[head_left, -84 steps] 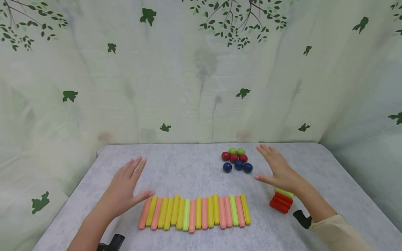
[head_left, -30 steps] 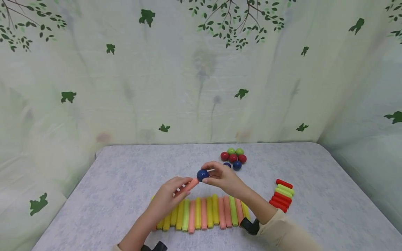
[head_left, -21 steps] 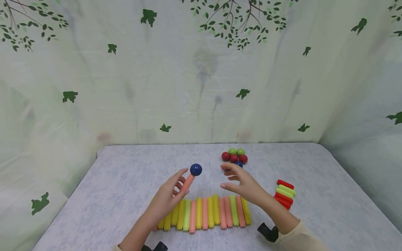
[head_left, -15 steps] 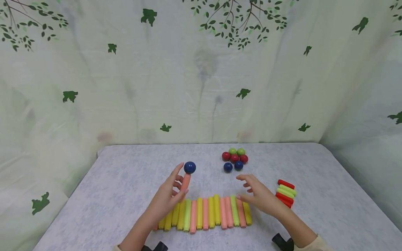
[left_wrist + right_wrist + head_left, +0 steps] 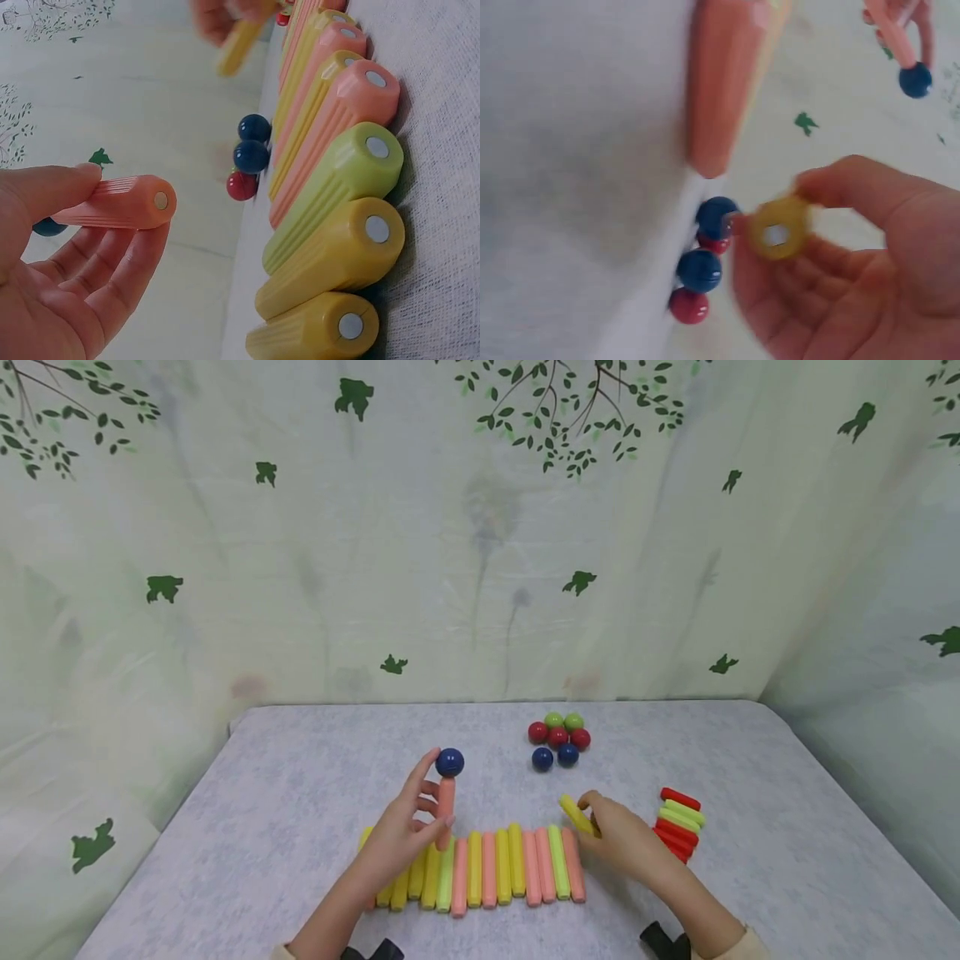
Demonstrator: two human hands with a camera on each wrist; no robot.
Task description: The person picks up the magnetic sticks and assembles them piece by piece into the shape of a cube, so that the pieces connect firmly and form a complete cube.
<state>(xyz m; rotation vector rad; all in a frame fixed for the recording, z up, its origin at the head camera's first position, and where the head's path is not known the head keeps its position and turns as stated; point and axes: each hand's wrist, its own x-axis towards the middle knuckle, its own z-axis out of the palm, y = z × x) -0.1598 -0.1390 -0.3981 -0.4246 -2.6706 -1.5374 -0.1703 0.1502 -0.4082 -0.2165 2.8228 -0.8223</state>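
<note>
My left hand pinches a pink magnetic rod between thumb and fingers, holding it nearly upright. On the rod's top end sits a blue ball, with the index fingertip beside it. My right hand grips a yellow magnetic rod just above the right end of the row. In the right wrist view that yellow rod shows a silvery disc at its end. Below the hands, a row of pink, yellow and green rods lies side by side; its left end is partly hidden by my left hand.
Behind the row lie two blue balls, red balls and two green balls. Short red and green rods are grouped at the right. A printed cloth hangs behind the grey table.
Both hands came in from apart; the blue ball was set on the left hand's pink rod. The right hand then let go, moved back right and lifted the yellow rod from the row's end.
</note>
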